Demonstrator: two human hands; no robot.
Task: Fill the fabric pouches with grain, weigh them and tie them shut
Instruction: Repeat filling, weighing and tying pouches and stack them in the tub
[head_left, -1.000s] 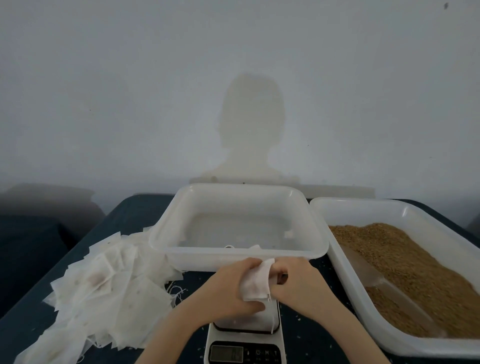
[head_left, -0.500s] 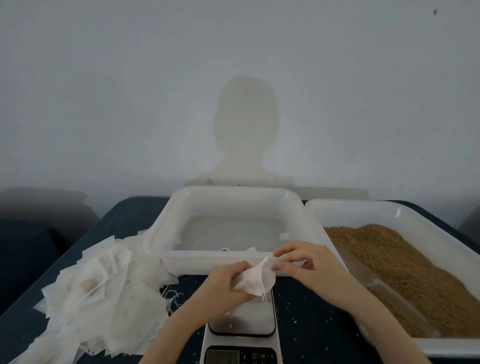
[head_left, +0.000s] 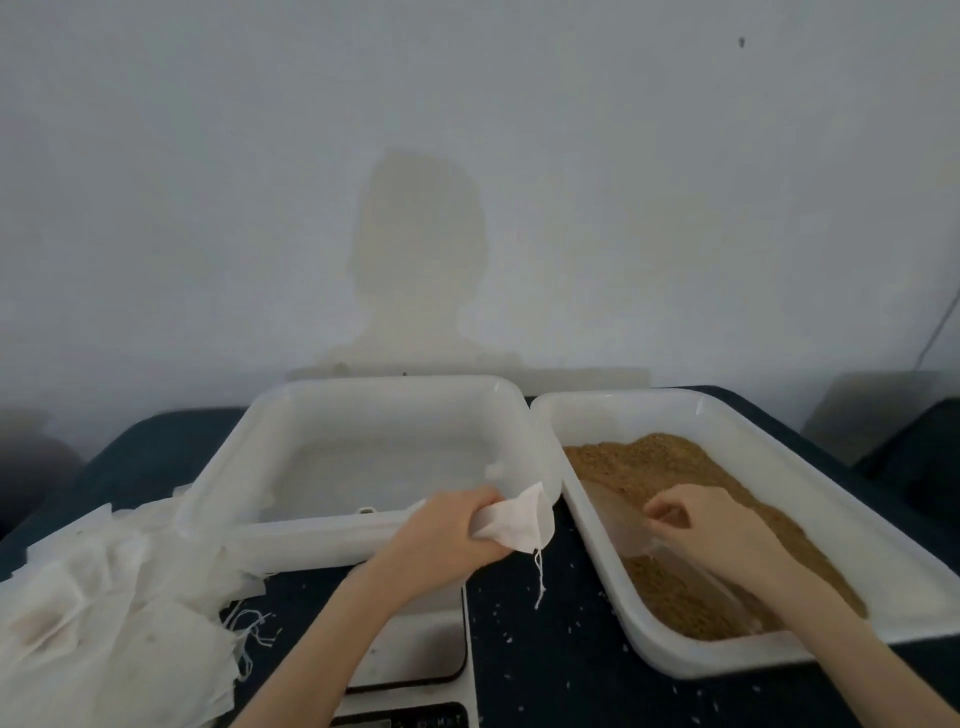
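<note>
My left hand (head_left: 447, 535) grips a small empty white fabric pouch (head_left: 514, 525) by one end. It is held above the dark table between the two trays, and its drawstring (head_left: 539, 579) dangles down. My right hand (head_left: 717, 535) is inside the white tray (head_left: 675, 657) of brown grain (head_left: 649, 462), fingers curled on the edge of a translucent scoop (head_left: 618, 519) that lies in the grain. A digital scale (head_left: 415, 654) stands at the front, partly hidden under my left forearm, with nothing visible on its platform.
An empty white tray (head_left: 363, 535) sits in the middle, behind the scale. A loose heap of flat white pouches (head_left: 104, 597) with strings covers the table's left side. Stray grains dot the dark tabletop (head_left: 545, 649). A plain wall rises behind.
My right hand let go of the pouch and moved right into the grain tray onto the scoop. My left hand carried the pouch a little to the right, off the scale.
</note>
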